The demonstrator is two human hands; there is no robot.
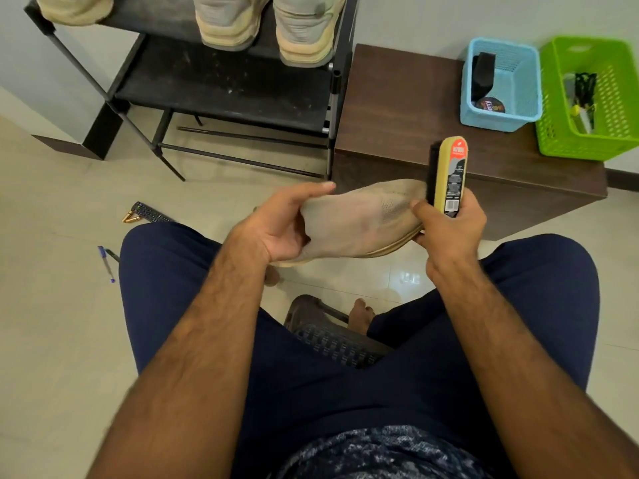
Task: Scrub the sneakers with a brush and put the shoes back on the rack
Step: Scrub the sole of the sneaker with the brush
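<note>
Beige mesh sneaker (pixel 359 219); oblong wooden brush (pixel 449 174) against toe.

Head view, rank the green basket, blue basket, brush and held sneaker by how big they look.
Largest: green basket and sneaker, about alike. The sneaker is nearer and the basket is cut off by the frame, so I won't rank them.
Next: blue basket.
Smallest: brush.

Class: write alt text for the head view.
A seated person's left hand holds a beige sneaker while the right hand holds a shoe brush against its toe; more sneakers sit on a black rack behind.
</note>
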